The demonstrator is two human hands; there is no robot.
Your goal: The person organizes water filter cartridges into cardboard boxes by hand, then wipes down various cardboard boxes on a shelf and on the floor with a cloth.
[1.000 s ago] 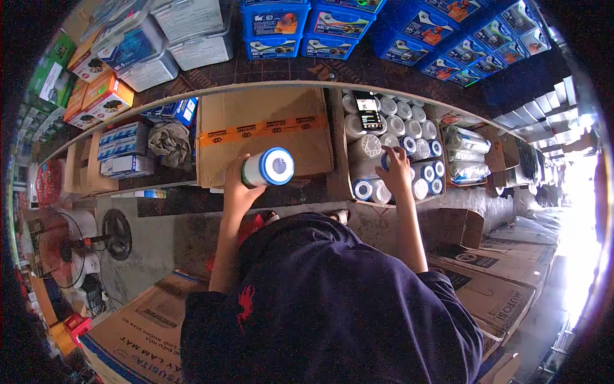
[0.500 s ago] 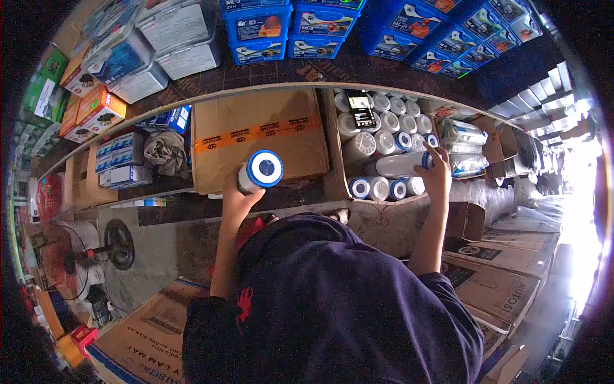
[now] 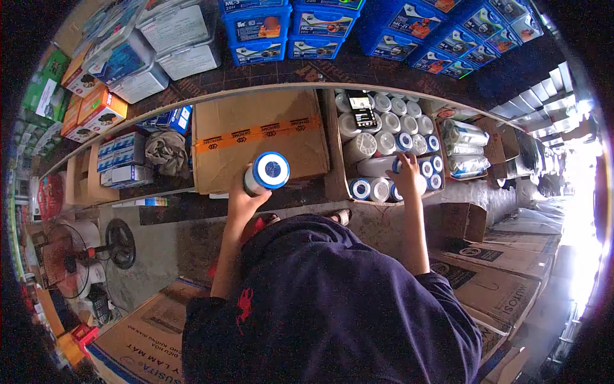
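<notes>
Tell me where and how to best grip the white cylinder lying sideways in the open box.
Best, I'd judge, by its blue end, from above and the right, thumb and fingers straddling the round rim. The white cylinder lies on its side, upper face uncovered, that end pointing toward the right hand.

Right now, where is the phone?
In the head view, the phone lies right of centre on white cylinders near the far left corner of the open carton, beyond the right hand and right of the taped cardboard box.
</notes>
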